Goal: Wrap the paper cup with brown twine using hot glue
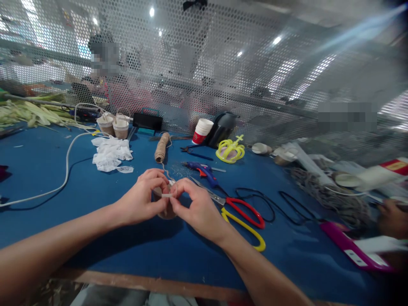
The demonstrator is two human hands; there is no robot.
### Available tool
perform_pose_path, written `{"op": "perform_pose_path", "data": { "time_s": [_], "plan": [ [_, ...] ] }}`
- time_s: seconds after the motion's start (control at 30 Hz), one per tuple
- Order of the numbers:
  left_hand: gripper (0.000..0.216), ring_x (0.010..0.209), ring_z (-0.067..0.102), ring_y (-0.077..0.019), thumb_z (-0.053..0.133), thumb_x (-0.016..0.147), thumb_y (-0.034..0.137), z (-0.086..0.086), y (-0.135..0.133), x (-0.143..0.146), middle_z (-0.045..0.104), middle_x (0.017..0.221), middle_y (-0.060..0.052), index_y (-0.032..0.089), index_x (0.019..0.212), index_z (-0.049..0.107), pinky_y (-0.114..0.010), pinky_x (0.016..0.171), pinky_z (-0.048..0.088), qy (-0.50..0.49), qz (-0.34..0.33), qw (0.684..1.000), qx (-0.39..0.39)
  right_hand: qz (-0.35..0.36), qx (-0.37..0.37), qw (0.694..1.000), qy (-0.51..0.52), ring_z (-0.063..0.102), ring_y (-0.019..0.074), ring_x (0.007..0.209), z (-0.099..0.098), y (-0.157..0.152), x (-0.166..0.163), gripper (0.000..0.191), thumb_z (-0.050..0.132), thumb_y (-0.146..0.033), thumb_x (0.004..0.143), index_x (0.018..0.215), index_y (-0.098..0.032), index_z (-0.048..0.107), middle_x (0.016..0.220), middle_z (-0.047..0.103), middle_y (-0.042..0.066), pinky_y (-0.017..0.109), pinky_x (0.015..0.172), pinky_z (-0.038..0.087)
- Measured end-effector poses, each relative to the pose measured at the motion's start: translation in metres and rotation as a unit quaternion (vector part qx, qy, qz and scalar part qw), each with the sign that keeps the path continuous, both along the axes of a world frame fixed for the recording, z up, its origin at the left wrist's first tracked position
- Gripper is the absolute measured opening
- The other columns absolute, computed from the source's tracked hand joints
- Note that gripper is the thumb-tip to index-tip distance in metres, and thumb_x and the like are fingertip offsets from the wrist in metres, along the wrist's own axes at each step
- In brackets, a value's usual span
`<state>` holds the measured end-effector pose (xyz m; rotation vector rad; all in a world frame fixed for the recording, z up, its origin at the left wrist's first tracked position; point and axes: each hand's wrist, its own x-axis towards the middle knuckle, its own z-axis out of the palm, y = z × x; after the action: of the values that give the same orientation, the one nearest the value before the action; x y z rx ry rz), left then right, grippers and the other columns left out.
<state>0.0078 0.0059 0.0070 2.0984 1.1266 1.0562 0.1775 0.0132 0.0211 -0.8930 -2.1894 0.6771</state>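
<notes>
Both hands meet over a small brown-sided cup [166, 212] with a pale rim, low over the blue table. My left hand [145, 195] pinches the cup's rim from the left, thumb in front. From the right, my right hand [194, 208] pinches the same rim, thumb and forefinger close together. A strand of twine [166, 171] runs from the twine roll [162, 148] to the fingers. Much of the cup is hidden by the hands. Close to my right hand lie large scissors [247, 208] with one red and one yellow handle.
Beyond the hands are a blue glue gun [204, 172], pliers [196, 153], a yellow crown [230, 151] and stacked paper cups [202, 131]. White gloves [112, 154] lie left. A purple power strip [353, 246] and another person's hand [393, 219] are at right.
</notes>
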Motion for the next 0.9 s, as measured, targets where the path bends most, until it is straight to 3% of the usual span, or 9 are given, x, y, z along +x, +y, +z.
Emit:
{"op": "perform_pose_path", "data": {
  "time_s": [0.13,0.23,0.43,0.57,0.7,0.77,0.9],
  "plan": [
    [0.003,0.108,0.046,-0.0232,0.054,0.069,0.017,0.000,0.001,-0.002,0.056,0.094,-0.008,0.018,0.068,0.051,-0.040,0.099,0.032,-0.016,-0.016,0.999,-0.035,0.001,-0.011,1.000,0.027,0.054,0.0166,0.081,0.002,0.002,0.000,0.012,0.055,-0.013,0.073,0.068,-0.021,0.047,0.080,0.056,0.003,0.032,0.077,0.043],
    [0.003,0.108,0.047,-0.0229,0.054,0.069,0.018,0.003,0.000,-0.004,0.056,0.097,-0.008,0.017,0.068,0.051,-0.038,0.099,0.033,-0.021,-0.023,0.998,-0.063,0.003,-0.077,0.994,0.075,0.055,0.0171,0.088,0.005,0.007,-0.001,0.006,0.054,-0.016,0.073,0.070,-0.020,0.051,0.086,0.059,0.004,0.034,0.083,0.042],
    [0.005,0.111,0.047,-0.0230,0.056,0.068,0.016,0.009,-0.003,-0.004,0.059,0.102,-0.008,0.018,0.067,0.051,-0.037,0.098,0.032,-0.008,-0.049,0.996,-0.075,-0.014,-0.209,0.971,0.118,0.058,0.0153,0.078,0.014,0.029,-0.009,0.007,0.059,-0.024,0.069,0.071,-0.018,0.057,0.080,0.062,0.003,0.032,0.076,0.044],
    [0.006,0.118,0.044,-0.0241,0.057,0.069,0.015,0.011,-0.006,-0.004,0.060,0.107,-0.009,0.017,0.067,0.052,-0.036,0.098,0.033,-0.032,-0.098,0.989,-0.108,-0.012,-0.243,0.965,0.094,0.055,0.0124,0.064,0.029,0.044,-0.025,0.008,0.061,-0.024,0.067,0.071,-0.016,0.060,0.066,0.061,0.000,0.029,0.067,0.044],
    [0.008,0.124,0.041,-0.0234,0.059,0.072,0.017,0.012,-0.010,-0.005,0.054,0.124,-0.009,0.017,0.067,0.052,-0.040,0.102,0.030,-0.065,-0.169,0.971,-0.157,0.047,-0.248,0.963,0.095,0.053,0.0097,0.063,0.043,0.055,-0.046,0.007,0.062,-0.022,0.066,0.069,-0.016,0.061,0.068,0.061,-0.001,0.025,0.065,0.044],
    [0.008,0.128,0.036,-0.0240,0.060,0.073,0.020,0.012,-0.012,-0.006,0.050,0.130,-0.009,0.017,0.069,0.054,-0.044,0.104,0.025,-0.066,-0.201,0.962,-0.175,0.097,-0.253,0.961,0.060,0.054,0.0087,0.065,0.046,0.061,-0.056,0.007,0.060,-0.023,0.069,0.071,-0.016,0.060,0.069,0.061,-0.002,0.023,0.066,0.044],
    [0.009,0.131,0.032,-0.0257,0.062,0.074,0.024,0.011,-0.014,-0.007,0.049,0.131,-0.008,0.018,0.072,0.057,-0.044,0.103,0.026,-0.089,-0.221,0.951,-0.199,0.125,-0.270,0.941,-0.161,0.054,0.0081,0.056,0.032,0.077,-0.068,0.011,0.060,-0.025,0.072,0.065,-0.017,0.060,0.063,0.062,-0.003,0.020,0.054,0.043]
  ]
}}
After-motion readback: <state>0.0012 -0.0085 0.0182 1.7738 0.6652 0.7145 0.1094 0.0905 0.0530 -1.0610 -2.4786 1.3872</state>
